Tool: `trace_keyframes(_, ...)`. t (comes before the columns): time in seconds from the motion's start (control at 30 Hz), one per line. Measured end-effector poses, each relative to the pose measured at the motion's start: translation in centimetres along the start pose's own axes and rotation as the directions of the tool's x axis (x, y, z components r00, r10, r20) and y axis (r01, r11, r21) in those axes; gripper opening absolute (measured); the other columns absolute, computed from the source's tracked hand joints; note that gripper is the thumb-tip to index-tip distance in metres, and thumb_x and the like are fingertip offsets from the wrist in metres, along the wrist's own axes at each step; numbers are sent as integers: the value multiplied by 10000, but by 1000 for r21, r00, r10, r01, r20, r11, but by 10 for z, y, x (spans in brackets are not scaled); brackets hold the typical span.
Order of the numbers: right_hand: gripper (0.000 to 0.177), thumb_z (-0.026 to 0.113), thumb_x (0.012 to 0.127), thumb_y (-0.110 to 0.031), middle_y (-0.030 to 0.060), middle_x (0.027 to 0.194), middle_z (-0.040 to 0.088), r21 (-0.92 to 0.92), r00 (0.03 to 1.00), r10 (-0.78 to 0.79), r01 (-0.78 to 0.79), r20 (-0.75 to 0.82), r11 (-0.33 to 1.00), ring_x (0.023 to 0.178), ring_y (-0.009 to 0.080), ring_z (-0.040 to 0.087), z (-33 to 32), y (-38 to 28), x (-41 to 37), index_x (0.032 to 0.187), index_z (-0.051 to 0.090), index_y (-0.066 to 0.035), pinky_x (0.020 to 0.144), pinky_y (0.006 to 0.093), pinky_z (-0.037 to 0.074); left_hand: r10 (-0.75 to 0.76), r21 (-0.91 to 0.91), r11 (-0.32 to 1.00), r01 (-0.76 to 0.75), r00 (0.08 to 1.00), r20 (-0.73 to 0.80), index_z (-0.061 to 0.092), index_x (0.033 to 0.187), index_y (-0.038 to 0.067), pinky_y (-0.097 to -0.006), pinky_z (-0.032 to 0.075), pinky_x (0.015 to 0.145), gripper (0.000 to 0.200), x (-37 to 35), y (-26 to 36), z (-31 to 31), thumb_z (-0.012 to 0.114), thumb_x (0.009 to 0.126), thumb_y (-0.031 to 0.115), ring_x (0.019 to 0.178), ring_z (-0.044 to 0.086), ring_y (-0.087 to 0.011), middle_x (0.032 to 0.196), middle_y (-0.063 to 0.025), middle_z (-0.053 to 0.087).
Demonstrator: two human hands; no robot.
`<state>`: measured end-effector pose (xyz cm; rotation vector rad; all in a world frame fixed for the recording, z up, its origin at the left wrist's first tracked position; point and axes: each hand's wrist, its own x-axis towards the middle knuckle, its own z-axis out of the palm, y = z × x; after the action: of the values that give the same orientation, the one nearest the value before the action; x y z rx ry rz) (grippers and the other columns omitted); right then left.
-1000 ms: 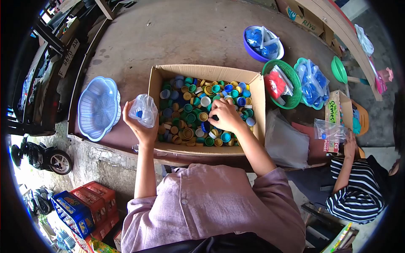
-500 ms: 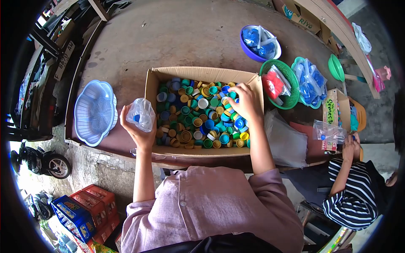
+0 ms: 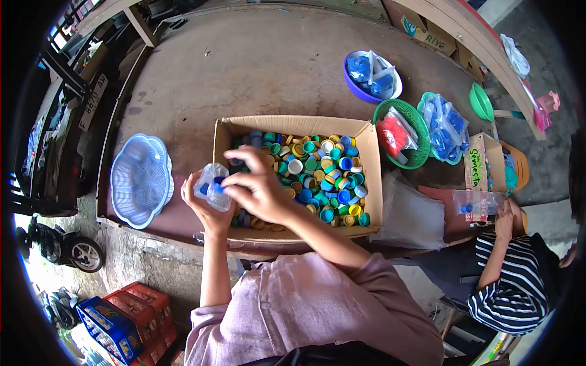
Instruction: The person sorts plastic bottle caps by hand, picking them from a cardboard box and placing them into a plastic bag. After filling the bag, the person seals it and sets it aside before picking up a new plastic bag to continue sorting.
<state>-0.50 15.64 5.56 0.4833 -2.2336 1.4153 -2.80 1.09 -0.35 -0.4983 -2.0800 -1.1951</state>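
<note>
My left hand point(image 3: 210, 210) holds a clear plastic bag point(image 3: 210, 198) with blue inside it, at the left side of the cardboard box point(image 3: 299, 124). Over the bag's mouth, my right hand point(image 3: 259, 186) pinches a blue bottle cap point(image 3: 218, 184) between thumb and finger, the other fingers raised. Beneath my right arm, the box is filled with loose bottle caps point(image 3: 311, 165) in green, blue, yellow, white and brown. My right hand and forearm hide some of them.
A pale blue basket point(image 3: 141, 183) stands left of the box. To the right are a purple bowl point(image 3: 352, 85) and a green basket point(image 3: 420, 137), both holding bagged caps, plus clear plastic sheets point(image 3: 412, 210). A person in a striped sleeve point(image 3: 516, 287) handles another bag point(image 3: 479, 201).
My right hand has moved left from the box's right side to the bag, bringing a blue cap. The box appears slightly lower in view. The other person's hands shifted a little.
</note>
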Motion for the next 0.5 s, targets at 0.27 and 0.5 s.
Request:
trace_keyframes(0.27,148,618,724,-96,152,1189,462,-85,997,-65,68,41,994,1095,314,444,-4,-1,11,863,641,-53,936,403,344,-5,-27,1000,5,1000,3,265,1234,28,-442,324,921,781,-1,-2,0,730,618,147,1064,393,-308,1146,-155,386)
trace_keyframes(0.5,283,517,729,-5,160,976,557,-737,859,441,-471,-259,485,935,316,538,-139,118,-42,1003,579,-41,811,388,446,12,61,998,-16,999,51,211,1272,7,-414,340,934,840,4,5,-5,728,611,32,1067,425,-297,1164,-185,394)
